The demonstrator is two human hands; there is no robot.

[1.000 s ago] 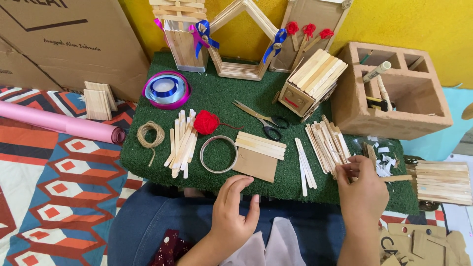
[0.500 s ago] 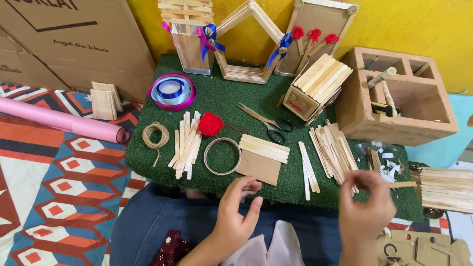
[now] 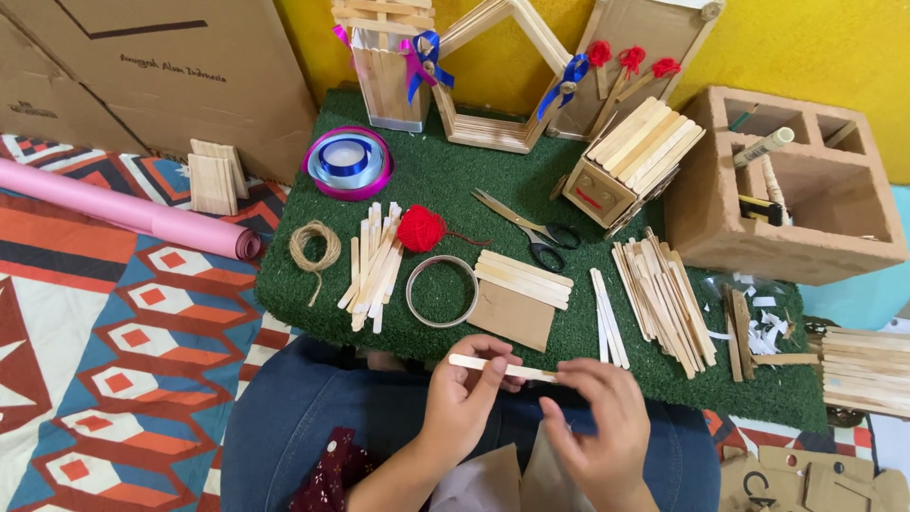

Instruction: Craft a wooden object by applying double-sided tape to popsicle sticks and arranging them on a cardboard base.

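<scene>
Both hands hold one wooden stick above the lap.

The wooden stick (image 3: 500, 367) lies nearly level, its long axis from 9 to 3 o'clock; the left hand (image 3: 466, 401) pinches the 9 o'clock end, the right hand (image 3: 597, 415) closes on the 3 o'clock end, below the green mat (image 3: 474, 190).

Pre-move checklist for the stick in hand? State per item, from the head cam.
1. Wooden stick held: ok, left hand pinches one end, right hand the other.
2. Stick clear of the green mat: ok, it is raised over the lap at the mat's near edge.
3. Stick whole and straight: ok for the part that shows; the right end is hidden by fingers.
4. Spare sticks close by: ok, a loose pile lies right of centre on the mat.
5. Scissors out of the hands' way: ok, lying closed mid-mat.
6. Glue on the stick: cannot tell.
</scene>
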